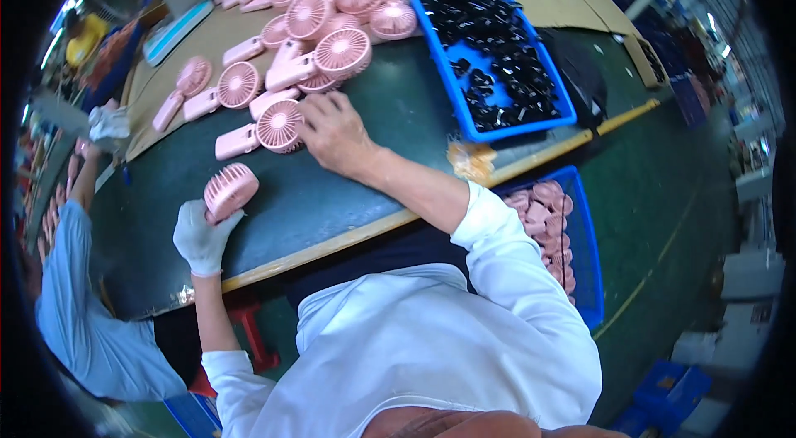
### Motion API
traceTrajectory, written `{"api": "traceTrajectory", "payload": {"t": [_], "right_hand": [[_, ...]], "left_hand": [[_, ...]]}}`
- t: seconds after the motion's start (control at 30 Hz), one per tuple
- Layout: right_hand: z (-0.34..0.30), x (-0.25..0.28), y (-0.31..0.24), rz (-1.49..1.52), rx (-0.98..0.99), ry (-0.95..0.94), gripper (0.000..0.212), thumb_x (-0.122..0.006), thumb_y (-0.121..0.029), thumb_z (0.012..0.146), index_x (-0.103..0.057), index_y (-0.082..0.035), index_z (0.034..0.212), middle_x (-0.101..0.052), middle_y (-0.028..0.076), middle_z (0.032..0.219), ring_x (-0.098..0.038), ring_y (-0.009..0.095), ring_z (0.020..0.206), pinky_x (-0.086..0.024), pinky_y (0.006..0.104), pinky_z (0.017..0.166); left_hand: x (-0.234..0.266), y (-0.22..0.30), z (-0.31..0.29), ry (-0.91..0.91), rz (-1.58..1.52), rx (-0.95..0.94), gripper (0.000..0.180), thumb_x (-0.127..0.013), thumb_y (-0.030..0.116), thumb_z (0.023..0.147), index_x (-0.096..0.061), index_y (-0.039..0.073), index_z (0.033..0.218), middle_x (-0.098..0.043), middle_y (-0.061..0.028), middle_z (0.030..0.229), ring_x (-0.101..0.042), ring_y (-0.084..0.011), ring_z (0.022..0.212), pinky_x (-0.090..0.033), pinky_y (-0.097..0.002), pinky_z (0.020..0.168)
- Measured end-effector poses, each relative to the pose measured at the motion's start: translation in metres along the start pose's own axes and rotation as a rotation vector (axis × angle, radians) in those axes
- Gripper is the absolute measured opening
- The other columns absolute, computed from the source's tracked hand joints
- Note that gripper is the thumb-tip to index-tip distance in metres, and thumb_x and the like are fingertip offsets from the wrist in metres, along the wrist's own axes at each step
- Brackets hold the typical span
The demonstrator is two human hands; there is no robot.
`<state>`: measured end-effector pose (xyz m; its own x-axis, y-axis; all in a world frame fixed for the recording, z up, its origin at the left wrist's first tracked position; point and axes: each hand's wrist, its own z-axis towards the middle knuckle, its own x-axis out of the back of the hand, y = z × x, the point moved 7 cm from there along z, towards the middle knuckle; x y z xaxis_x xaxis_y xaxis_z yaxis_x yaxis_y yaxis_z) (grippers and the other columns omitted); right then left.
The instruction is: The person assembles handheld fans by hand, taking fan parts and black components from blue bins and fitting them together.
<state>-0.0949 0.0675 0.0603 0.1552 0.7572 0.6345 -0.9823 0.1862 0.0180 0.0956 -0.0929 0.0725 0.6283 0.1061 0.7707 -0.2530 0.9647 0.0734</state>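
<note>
You have one pink fan raised over the near left part of the bench, its ribbed head up and its handle mostly hidden in your white-gloved left hand; those fingers are clamped around it. Your bare right hand reaches across to a second fan, which lies on the bench with its handle pointing left. The right fingers are bent at the edge of its round head — whether they grip it or only touch it, you cannot tell from here. Just beyond lie more loose fans, running back into a heap toward the far side. Right of the heap stands a blue tray of small black parts. Below the bench edge, by your right sleeve, sits a blue crate of pink pieces — and on your left sits a co-worker in a blue top.
</note>
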Motion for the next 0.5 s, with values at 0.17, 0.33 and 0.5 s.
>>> {"api": "traceTrajectory", "payload": {"t": [0.17,0.33,0.5], "right_hand": [[-0.007,0.060,0.067,-0.094,-0.236,0.073,0.010,-0.067,-0.011,0.072,-0.058,-0.007,0.069,-0.060,0.008,0.074,-0.059,0.026,0.070,-0.048,0.0368,0.062],[-0.045,0.124,0.180,-0.212,-0.548,-0.086,0.010,-0.067,-0.013,0.076,-0.069,-0.004,0.079,-0.066,0.012,0.081,-0.065,0.031,0.076,-0.052,0.0392,0.069],[-0.077,0.110,0.214,-0.343,-0.610,-0.540,0.012,-0.066,-0.013,0.073,-0.071,-0.007,0.082,-0.068,0.017,0.086,-0.065,0.034,0.085,-0.054,0.0443,0.076]], "left_hand": [[-0.009,0.003,-0.006,-0.136,-0.032,0.041,0.042,-0.085,0.025,0.055,-0.058,0.007,0.082,-0.058,-0.0068,0.078,-0.059,-0.0264,0.072,-0.048,-0.0361,0.060],[-0.006,0.005,-0.008,-0.163,-0.038,-0.016,0.038,-0.081,0.025,0.062,-0.059,0.007,0.088,-0.061,-0.0093,0.087,-0.061,-0.0270,0.078,-0.050,-0.0356,0.063],[-0.009,0.004,-0.010,-0.245,-0.041,-0.027,0.035,-0.078,0.026,0.067,-0.058,0.007,0.089,-0.060,-0.0096,0.085,-0.060,-0.0280,0.077,-0.049,-0.0371,0.062]]}}
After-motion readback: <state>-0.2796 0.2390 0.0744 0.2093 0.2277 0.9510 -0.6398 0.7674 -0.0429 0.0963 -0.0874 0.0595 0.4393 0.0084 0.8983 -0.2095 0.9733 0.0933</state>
